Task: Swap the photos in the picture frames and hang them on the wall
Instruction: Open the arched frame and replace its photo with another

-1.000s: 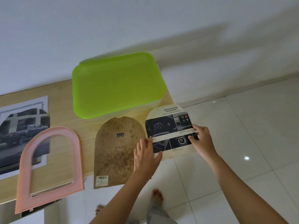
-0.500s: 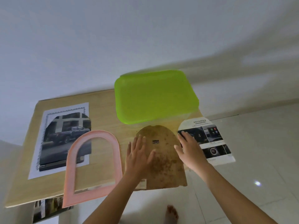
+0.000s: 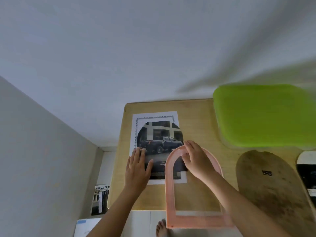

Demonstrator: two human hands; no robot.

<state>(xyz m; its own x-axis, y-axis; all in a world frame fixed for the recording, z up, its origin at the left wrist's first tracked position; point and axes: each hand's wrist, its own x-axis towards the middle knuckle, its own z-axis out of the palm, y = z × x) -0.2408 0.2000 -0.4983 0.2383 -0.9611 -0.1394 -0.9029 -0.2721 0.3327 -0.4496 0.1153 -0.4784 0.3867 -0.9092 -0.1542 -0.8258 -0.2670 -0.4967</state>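
Left hand (image 3: 138,165) flat, fingers spread, pressing the truck photo (image 3: 158,142) on the wooden table (image 3: 196,120), right hand (image 3: 196,159) grasping the arched top of the pink frame (image 3: 171,194) overlapping the photo's right side, brown backing board (image 3: 270,182) right of the photo.

Dim, flat indoor light w/ bluish cast on the wall (image 3: 119,48). Soft streaky shadows fan across upper right; green lid (image 3: 263,115) is motion-smeared. Wide-angle bends edges, whole frame slightly soft.

Matt wooden table (image 3: 196,120) (pink plastic frame (image 3: 169,185))
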